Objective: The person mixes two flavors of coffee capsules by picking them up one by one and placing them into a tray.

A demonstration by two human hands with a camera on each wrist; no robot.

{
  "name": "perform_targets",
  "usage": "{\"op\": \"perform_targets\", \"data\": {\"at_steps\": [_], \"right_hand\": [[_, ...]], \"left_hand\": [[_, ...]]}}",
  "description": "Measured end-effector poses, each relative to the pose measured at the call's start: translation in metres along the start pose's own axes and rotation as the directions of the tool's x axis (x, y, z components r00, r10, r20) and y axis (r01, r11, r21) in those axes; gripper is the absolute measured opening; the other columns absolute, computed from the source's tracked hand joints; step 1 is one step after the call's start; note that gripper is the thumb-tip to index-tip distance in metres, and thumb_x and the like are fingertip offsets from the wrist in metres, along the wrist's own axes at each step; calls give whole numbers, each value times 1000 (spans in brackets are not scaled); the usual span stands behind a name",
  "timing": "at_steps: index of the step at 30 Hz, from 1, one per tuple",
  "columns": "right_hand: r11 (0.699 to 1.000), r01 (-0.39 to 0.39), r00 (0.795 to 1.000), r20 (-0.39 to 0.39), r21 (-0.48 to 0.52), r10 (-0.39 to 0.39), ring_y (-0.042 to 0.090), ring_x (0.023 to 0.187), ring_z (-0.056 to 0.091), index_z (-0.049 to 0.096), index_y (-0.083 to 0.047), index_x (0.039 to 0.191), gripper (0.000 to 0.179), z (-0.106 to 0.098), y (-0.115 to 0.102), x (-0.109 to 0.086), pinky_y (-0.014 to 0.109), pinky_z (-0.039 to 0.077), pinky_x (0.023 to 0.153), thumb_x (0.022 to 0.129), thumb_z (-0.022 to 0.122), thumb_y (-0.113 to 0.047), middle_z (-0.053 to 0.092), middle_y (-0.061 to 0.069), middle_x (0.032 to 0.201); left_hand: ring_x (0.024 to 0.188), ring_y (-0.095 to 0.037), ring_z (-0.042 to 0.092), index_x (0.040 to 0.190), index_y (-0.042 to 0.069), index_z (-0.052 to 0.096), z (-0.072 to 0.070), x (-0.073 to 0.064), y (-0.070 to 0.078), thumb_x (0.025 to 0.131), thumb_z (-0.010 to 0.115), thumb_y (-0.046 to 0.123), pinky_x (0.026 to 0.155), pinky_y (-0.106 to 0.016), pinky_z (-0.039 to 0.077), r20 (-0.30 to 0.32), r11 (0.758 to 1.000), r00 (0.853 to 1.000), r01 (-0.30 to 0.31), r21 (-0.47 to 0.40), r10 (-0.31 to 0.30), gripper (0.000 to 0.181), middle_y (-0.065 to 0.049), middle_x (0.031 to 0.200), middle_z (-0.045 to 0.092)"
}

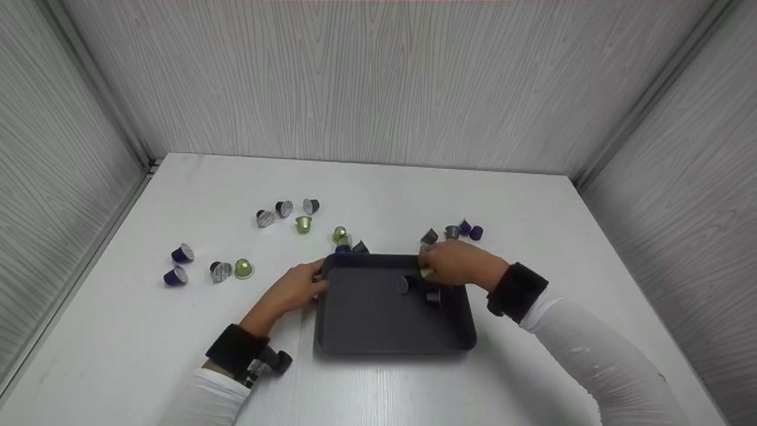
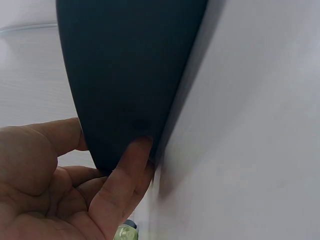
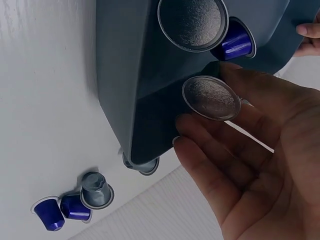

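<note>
My left hand (image 1: 297, 285) grips the dark grey tray (image 1: 384, 319) at its far left corner; in the left wrist view the fingers (image 2: 122, 182) press its outer wall. Over the tray's far right corner, my right hand (image 1: 458, 262) holds a coffee capsule (image 3: 211, 98) between thumb and fingers, its silver lid turned to the right wrist camera. Inside the tray lie a dark capsule (image 1: 433, 297) and another capsule (image 1: 403, 284) on its side. In the right wrist view a purple-blue capsule (image 3: 235, 41) sits beside a silver-lidded one (image 3: 192, 22).
Beyond the tray's far edge stand green capsules (image 1: 339, 234) and a dark one (image 1: 361, 247). Grey capsules (image 1: 430, 236) and purple ones (image 1: 476, 233) lie behind the right hand. Several more capsules (image 1: 221, 271) are scattered on the white table (image 1: 236, 177) to the left. Panels surround the table.
</note>
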State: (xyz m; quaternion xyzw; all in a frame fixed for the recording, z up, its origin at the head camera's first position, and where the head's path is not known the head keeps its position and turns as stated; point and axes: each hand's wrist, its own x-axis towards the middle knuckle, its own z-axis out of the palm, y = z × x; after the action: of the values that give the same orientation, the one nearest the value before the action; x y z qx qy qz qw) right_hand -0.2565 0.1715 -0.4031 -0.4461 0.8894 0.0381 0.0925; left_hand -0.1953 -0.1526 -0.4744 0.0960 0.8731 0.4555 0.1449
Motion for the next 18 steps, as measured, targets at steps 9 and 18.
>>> {"op": "perform_targets", "data": {"at_steps": [9,18], "right_hand": [[998,-69,993,98,11,68,17,64,50,68,-7,87,5,9,-5,4,35,51,64,90,66,-11,57,1,76],[996,-87,988,128,6,86,17,64,52,68,-8,93,5,11,-5,5,35,52,64,90,67,-12,59,0,75]], "left_hand": [[106,-29,63,146,5,45,0,0,2,96,57,13,77,-37,58,-5,999,1000,13,32,-13,52,-20,132,58],[101,-27,65,146,4,43,0,1,1,97,57,12,71,-35,59,1,1000,1000,23,-5,-23,52,-22,130,58]]}}
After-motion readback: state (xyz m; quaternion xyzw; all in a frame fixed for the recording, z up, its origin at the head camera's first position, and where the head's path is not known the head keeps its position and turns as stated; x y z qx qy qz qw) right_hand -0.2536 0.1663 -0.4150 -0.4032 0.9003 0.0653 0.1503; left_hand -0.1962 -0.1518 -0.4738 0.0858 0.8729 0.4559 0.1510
